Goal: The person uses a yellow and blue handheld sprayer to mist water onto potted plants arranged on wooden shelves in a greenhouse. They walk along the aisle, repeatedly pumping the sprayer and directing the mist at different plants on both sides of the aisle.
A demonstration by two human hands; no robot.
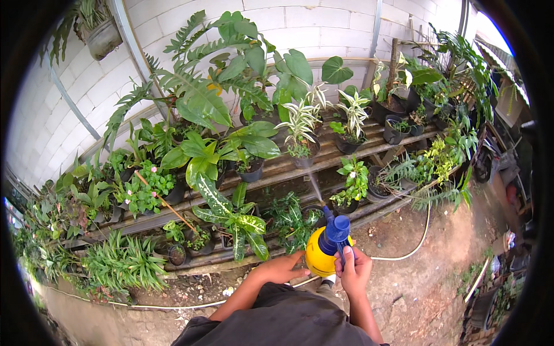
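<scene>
A yellow pump spray bottle (319, 257) with a blue top is in front of me, its nozzle tilted toward the plants. My right hand (353, 270) is closed round its blue handle, the thumb up near the top. At the bottle's lower left side my left hand (284, 269) cups the yellow body; part of its fingers is hidden. A thin mist leaves the nozzle toward a potted plant with white-striped leaves (300, 124). Nearest the bottle stand a dark green patterned plant (288, 222) and a small pink-flowered plant (352, 180).
Tiered slatted shelves (271, 183) carry many potted plants before a white block wall (311, 26). A pale hose (418, 242) curves over the dirt ground (404, 294). A thin brown stick (164, 202) leans among plants on the left. Assorted clutter (502, 167) lines the right side.
</scene>
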